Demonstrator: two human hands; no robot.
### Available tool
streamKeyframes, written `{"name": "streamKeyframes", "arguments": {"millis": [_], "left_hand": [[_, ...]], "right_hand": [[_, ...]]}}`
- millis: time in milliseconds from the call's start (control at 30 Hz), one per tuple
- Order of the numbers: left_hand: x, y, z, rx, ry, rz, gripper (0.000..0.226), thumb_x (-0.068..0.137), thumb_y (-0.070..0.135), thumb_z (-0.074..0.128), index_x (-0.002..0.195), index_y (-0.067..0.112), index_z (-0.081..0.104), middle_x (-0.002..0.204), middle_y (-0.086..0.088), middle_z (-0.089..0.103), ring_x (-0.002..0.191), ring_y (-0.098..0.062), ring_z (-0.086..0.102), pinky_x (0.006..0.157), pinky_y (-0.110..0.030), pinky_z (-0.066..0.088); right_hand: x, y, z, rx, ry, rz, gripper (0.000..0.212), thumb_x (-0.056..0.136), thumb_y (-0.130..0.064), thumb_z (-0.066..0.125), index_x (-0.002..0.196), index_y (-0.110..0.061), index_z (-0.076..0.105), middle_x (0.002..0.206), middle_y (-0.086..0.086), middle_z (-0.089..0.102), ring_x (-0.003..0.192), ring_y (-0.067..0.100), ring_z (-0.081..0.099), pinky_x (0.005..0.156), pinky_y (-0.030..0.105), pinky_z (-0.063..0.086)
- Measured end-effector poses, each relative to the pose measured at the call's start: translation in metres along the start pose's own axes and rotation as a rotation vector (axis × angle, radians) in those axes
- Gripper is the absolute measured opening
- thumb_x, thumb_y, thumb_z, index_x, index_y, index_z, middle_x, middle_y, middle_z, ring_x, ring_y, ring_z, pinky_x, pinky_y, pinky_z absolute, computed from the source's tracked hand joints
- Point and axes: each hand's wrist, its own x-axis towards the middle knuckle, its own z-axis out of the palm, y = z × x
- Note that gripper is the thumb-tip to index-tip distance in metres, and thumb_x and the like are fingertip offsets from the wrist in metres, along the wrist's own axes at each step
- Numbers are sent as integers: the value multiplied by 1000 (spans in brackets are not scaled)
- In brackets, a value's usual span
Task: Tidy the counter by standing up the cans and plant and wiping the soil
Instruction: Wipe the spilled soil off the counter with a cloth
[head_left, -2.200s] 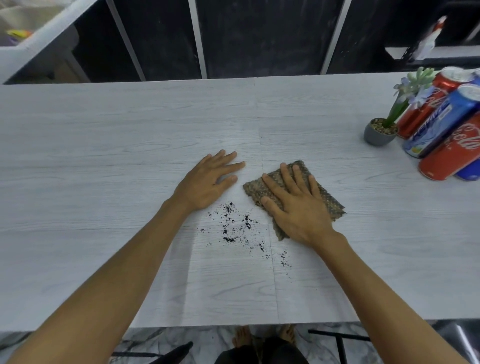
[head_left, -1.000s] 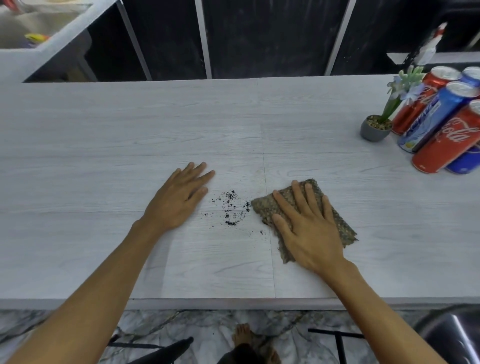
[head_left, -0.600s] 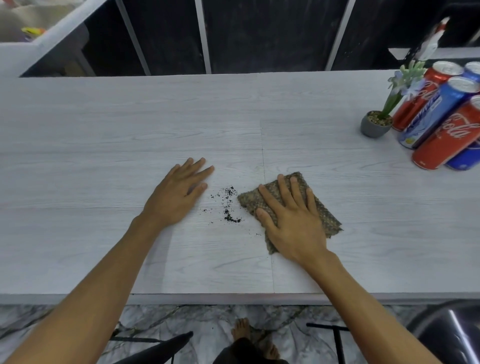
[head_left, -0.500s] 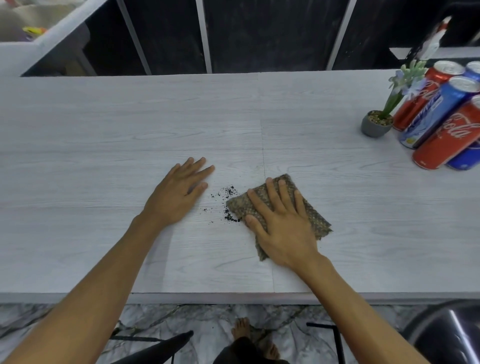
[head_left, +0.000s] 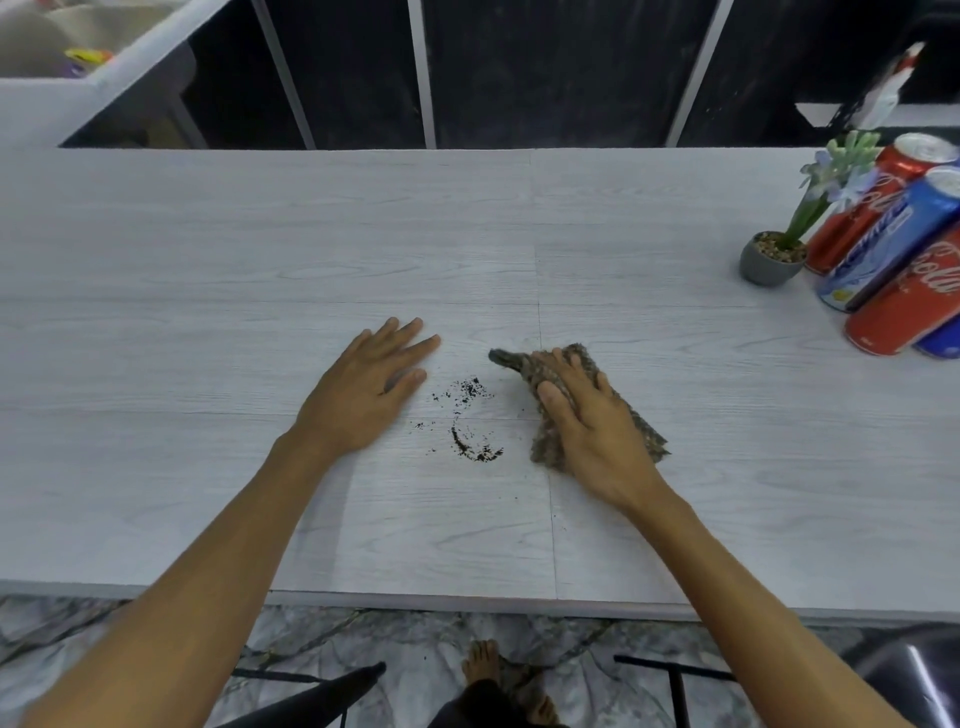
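A small patch of dark soil (head_left: 470, 434) lies on the pale wood-grain counter (head_left: 260, 249), drawn into a short curved streak with loose specks around it. My right hand (head_left: 589, 423) sits just right of the soil on a brown speckled cloth (head_left: 641, 434); its fingers are curled and bunch the cloth, and one corner pokes out to the left. My left hand (head_left: 363, 389) rests flat on the counter just left of the soil. At the far right a potted plant (head_left: 771, 257) stands upright beside red cans (head_left: 904, 306) and a blue can (head_left: 883, 244), all standing.
The counter's near edge (head_left: 467, 603) runs across the bottom, with marble floor and my feet below. A spray bottle (head_left: 891, 83) stands on a dark shelf behind the cans. Another pale counter (head_left: 78, 98) is at the top left.
My right hand swept the cloth left through the soil, then drew back to the right and bunched the cloth. The soil is gathered into a tighter streak. My left hand stayed flat.
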Motion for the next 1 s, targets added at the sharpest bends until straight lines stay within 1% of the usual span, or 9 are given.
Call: {"name": "streamKeyframes", "arguments": {"millis": [100,233,333,500,633,700,900,967,1000], "left_hand": [[-1,-3,-1,-4,8,6,44,102,44,34,146,41,33,157,20,18,145,4,3,121,-30,2],[0,-5,1,0,-5,21,44,102,43,34,146,41,32,157,19,18,146,3,3,121,-32,3],[1,-6,1,2,-10,21,44,102,43,33,146,41,32,157,20,17,145,3,2,121,-32,3],[2,-3,2,2,0,9,44,102,43,34,146,40,33,157,20,18,145,4,2,121,-31,3],[1,-4,1,-7,2,18,44,102,44,34,146,40,33,157,20,18,145,4,3,121,-31,3],[0,-5,1,-10,-1,20,44,102,43,34,146,41,33,157,20,18,145,3,2,121,-32,3],[1,-4,1,-10,-2,23,45,101,46,33,146,41,33,157,20,18,145,3,2,121,-32,3],[1,-4,1,-13,0,21,45,101,46,33,146,41,33,157,20,18,145,4,3,121,-31,3],[1,-5,1,-11,-1,21,45,101,46,33,146,41,33,157,20,18,145,4,3,121,-31,3]], "right_hand": [[5,-18,16,1,-90,-60,48,101,-43,28,148,-30,28,158,0,18,147,11,2,119,30,-6],[3,-15,42,-456,-116,-199,53,99,-55,15,150,-39,18,160,-2,-1,147,18,-13,118,42,-12],[11,-3,32,-586,-93,-157,57,95,-61,8,149,-44,10,160,-5,-8,146,19,-18,117,47,-11],[35,1,25,-634,-79,-28,59,92,-62,5,149,-45,4,160,-3,-12,146,21,-18,116,49,-12],[14,-6,34,-597,-127,-153,55,97,-59,12,149,-44,5,159,-4,-13,145,18,-21,116,46,-14],[9,1,26,-595,-150,-189,57,95,-62,10,149,-45,8,159,-7,-12,145,16,-20,117,43,-14],[24,-1,28,-610,-93,-105,65,91,-67,8,150,-42,7,159,-5,-11,146,18,-17,118,45,-11],[15,-3,33,-602,-103,-181,64,93,-66,12,151,-39,11,159,-6,-8,147,17,-14,118,43,-10],[10,-1,32,-588,-91,-233,62,95,-63,16,151,-37,17,159,-6,-1,148,16,-8,119,40,-8]]}}
